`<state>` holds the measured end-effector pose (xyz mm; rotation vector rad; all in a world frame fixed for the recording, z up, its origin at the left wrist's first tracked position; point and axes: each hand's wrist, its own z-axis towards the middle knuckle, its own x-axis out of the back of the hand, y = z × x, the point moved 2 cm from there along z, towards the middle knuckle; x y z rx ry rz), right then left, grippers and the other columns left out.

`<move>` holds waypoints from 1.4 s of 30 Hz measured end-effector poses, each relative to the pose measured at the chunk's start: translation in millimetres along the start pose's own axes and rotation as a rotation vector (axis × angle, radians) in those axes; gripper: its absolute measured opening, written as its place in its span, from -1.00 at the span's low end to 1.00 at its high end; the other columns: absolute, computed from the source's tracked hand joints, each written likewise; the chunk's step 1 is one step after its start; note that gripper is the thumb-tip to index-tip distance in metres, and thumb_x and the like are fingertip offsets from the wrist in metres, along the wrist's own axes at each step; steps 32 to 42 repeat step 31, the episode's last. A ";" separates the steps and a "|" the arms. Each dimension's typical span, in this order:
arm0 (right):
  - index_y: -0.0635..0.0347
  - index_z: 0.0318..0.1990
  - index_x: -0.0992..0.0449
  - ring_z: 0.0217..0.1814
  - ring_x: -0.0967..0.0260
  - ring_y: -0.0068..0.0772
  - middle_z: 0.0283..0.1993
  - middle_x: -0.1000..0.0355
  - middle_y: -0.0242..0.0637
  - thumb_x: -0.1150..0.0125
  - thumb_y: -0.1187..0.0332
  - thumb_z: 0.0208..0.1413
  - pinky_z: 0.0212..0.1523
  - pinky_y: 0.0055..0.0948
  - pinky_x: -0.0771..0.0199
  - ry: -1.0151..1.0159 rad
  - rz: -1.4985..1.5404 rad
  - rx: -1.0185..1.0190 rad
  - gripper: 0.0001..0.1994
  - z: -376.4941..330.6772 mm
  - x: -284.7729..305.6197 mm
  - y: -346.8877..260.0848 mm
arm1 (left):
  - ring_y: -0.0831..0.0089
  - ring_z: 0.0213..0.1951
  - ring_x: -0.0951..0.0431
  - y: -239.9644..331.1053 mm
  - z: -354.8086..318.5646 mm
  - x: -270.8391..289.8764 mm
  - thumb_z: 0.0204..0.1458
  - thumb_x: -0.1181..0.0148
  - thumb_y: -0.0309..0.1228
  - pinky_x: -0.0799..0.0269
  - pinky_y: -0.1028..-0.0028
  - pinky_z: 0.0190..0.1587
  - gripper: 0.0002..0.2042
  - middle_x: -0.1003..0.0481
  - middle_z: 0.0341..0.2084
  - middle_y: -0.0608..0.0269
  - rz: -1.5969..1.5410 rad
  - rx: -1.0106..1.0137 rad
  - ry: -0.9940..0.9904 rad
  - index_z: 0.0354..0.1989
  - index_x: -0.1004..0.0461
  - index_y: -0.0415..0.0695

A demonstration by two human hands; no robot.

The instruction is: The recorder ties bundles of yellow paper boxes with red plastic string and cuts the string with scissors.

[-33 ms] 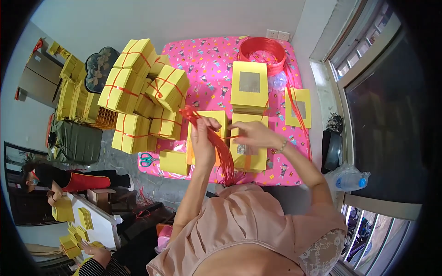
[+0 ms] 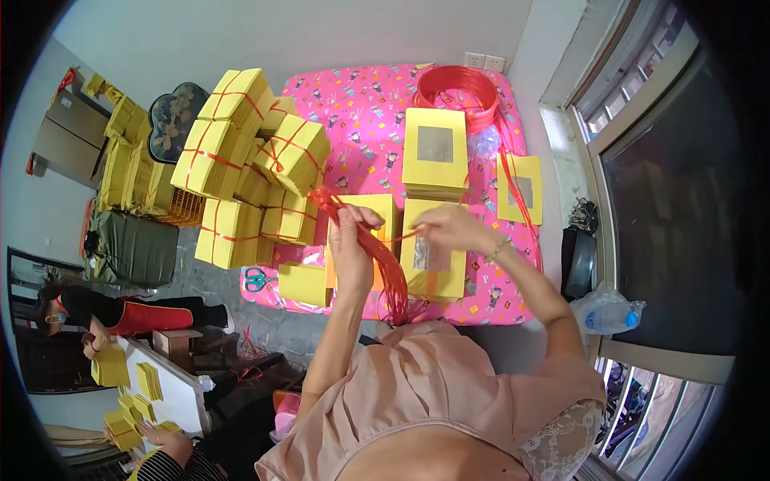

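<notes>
My left hand [image 2: 354, 248] is closed around a bundle of red plastic strings [image 2: 389, 276], whose loose ends hang toward my lap. My right hand [image 2: 455, 231] pinches one red string that runs across from that bundle. Under my hands stand two stacks of yellow paper pieces: a left stack [image 2: 377, 205], partly hidden by my left hand, and a right stack [image 2: 439, 282] with a grey square panel on top. Beyond them is a taller yellow stack [image 2: 434, 175], also with a grey panel.
String-tied yellow bundles [image 2: 215, 152] are piled at the table's left, near teal-handled scissors [image 2: 255, 278]. A coil of red string [image 2: 453, 90] sits at the back right of the pink patterned tablecloth [image 2: 353, 120]. Two people work at a white table [image 2: 172, 377] at lower left.
My right hand has shifted slightly up and to the right, drawing the red string away from the bundle. My left hand has barely moved.
</notes>
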<state>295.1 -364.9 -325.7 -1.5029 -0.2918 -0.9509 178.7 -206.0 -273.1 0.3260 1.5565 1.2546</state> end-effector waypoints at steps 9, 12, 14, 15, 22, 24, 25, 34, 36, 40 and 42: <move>0.22 -0.40 -0.40 -0.31 -0.32 -0.11 -0.42 -0.33 -0.14 0.00 0.48 -0.05 -0.29 -0.23 -0.30 0.930 -0.676 -0.180 -0.94 1.8 129.2 109.5 | 0.69 -0.70 -0.01 20.5 -12.1 30.2 0.20 0.19 -0.15 -0.06 0.64 -0.59 -0.75 -0.04 -0.72 0.51 -0.353 0.132 0.049 -0.47 -0.19 0.02; 0.23 -0.33 -0.38 -0.33 -0.30 -0.08 -0.35 -0.26 -0.15 0.02 0.54 -0.03 -0.31 -0.28 -0.30 1.042 -0.307 -0.211 -0.90 27.7 147.6 93.8 | 0.71 -0.71 -0.01 39.9 -22.1 54.8 0.21 0.22 -0.17 -0.01 0.67 -0.63 -0.75 -0.06 -0.71 0.51 -0.391 0.062 0.044 -0.47 -0.19 0.00; 0.23 -0.33 -0.39 -0.32 -0.29 -0.07 -0.31 -0.25 -0.15 0.02 0.55 -0.02 -0.30 -0.29 -0.30 1.040 -0.153 -0.080 -0.90 54.6 142.3 68.2 | 0.72 -0.71 -0.02 56.8 -30.5 63.9 0.22 0.24 -0.21 0.00 0.69 -0.65 -0.76 -0.07 -0.70 0.51 -0.376 -0.032 0.088 -0.46 -0.18 -0.01; 0.24 -0.32 -0.39 -0.31 -0.28 -0.06 -0.26 -0.24 -0.16 0.03 0.56 -0.01 -0.29 -0.30 -0.31 1.034 0.000 0.051 -0.90 69.2 136.3 54.3 | 0.72 -0.71 -0.02 63.2 -36.3 68.5 0.22 0.24 -0.21 0.00 0.69 -0.65 -0.76 -0.07 -0.70 0.51 -0.376 -0.034 0.090 -0.46 -0.18 -0.01; 0.28 -0.28 -0.36 -0.27 -0.28 -0.13 -0.33 -0.21 -0.13 -0.02 0.57 -0.08 -0.30 -0.27 -0.36 0.559 -0.346 0.278 -0.84 119.0 45.9 -40.3 | 0.66 -0.71 -0.04 104.4 -81.3 113.9 0.23 0.25 -0.30 -0.05 0.67 -0.67 -0.78 -0.08 -0.70 0.42 -0.392 -0.216 0.126 -0.42 -0.18 -0.12; 0.29 -0.24 -0.33 -0.26 -0.31 -0.08 -0.24 -0.21 -0.07 -0.05 0.56 -0.10 -0.28 -0.25 -0.39 0.190 -0.428 0.352 -0.79 119.1 -3.5 -26.0 | 0.69 -0.72 -0.03 113.0 -94.6 120.6 0.23 0.25 -0.28 -0.04 0.68 -0.68 -0.78 -0.08 -0.70 0.44 -0.354 -0.224 0.160 -0.43 -0.18 -0.10; 0.31 -0.23 -0.31 -0.25 -0.32 -0.07 -0.22 -0.21 -0.04 -0.05 0.57 -0.11 -0.29 -0.24 -0.41 0.007 -0.458 0.391 -0.77 115.7 -28.1 -19.0 | 0.71 -0.72 -0.02 116.8 -99.5 122.4 0.23 0.25 -0.26 -0.03 0.70 -0.68 -0.78 -0.07 -0.71 0.46 -0.316 -0.225 0.194 -0.43 -0.17 -0.08; 0.27 -0.14 -0.22 -0.27 -0.35 -0.06 -0.18 -0.20 -0.03 -0.10 0.56 -0.20 -0.36 -0.18 -0.41 -0.433 -0.547 0.177 -0.62 80.6 -64.5 -93.3 | 0.71 -0.74 -0.03 145.8 -131.6 131.2 0.22 0.22 -0.25 -0.04 0.68 -0.70 -0.77 -0.08 -0.71 0.45 -0.230 -0.364 0.253 -0.44 -0.16 -0.08; 0.27 -0.14 -0.22 -0.27 -0.35 -0.06 -0.18 -0.20 -0.03 -0.10 0.56 -0.20 -0.36 -0.18 -0.41 -0.433 -0.547 0.177 -0.62 80.6 -64.5 -93.3 | 0.71 -0.74 -0.03 145.8 -131.6 131.2 0.22 0.22 -0.25 -0.04 0.68 -0.70 -0.77 -0.08 -0.71 0.45 -0.230 -0.364 0.253 -0.44 -0.16 -0.08; 0.27 -0.14 -0.22 -0.27 -0.35 -0.06 -0.18 -0.20 -0.03 -0.10 0.56 -0.20 -0.36 -0.18 -0.41 -0.433 -0.547 0.177 -0.62 80.6 -64.5 -93.3 | 0.71 -0.74 -0.03 145.8 -131.6 131.2 0.22 0.22 -0.25 -0.04 0.68 -0.70 -0.77 -0.08 -0.71 0.45 -0.230 -0.364 0.253 -0.44 -0.16 -0.08; 0.27 -0.14 -0.22 -0.27 -0.35 -0.06 -0.18 -0.20 -0.03 -0.10 0.56 -0.20 -0.36 -0.18 -0.41 -0.433 -0.547 0.177 -0.62 80.6 -64.5 -93.3 | 0.71 -0.74 -0.03 145.8 -131.6 131.2 0.22 0.22 -0.25 -0.04 0.68 -0.70 -0.77 -0.08 -0.71 0.45 -0.230 -0.364 0.253 -0.44 -0.16 -0.08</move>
